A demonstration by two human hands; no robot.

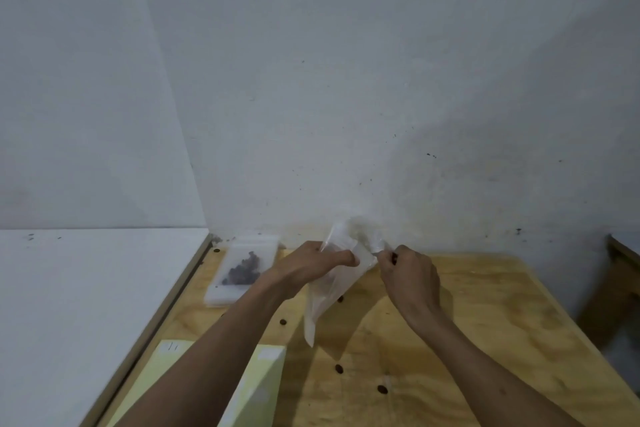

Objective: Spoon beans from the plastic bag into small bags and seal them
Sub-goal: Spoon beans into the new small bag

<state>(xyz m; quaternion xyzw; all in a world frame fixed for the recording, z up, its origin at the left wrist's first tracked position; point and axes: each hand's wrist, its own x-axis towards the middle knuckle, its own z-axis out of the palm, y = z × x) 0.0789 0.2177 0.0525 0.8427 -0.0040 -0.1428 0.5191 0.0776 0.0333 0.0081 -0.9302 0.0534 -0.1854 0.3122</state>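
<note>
**Holding a small bag open at the mouth, nothing in it yet by the look of it**

Plywood counter (467, 315) in a corner, with loose beans (338, 368) scattered on it. A filled small bag (242, 270) lies flat at the back left, out of the way. Up front, an empty-looking clear bag (329, 291) hangs above the counter: left hand (311, 263) pinches one side of its top, right hand (408, 274) curls round the other, probably spreading the mouth for filling. Can't spot the spoon.
</note>
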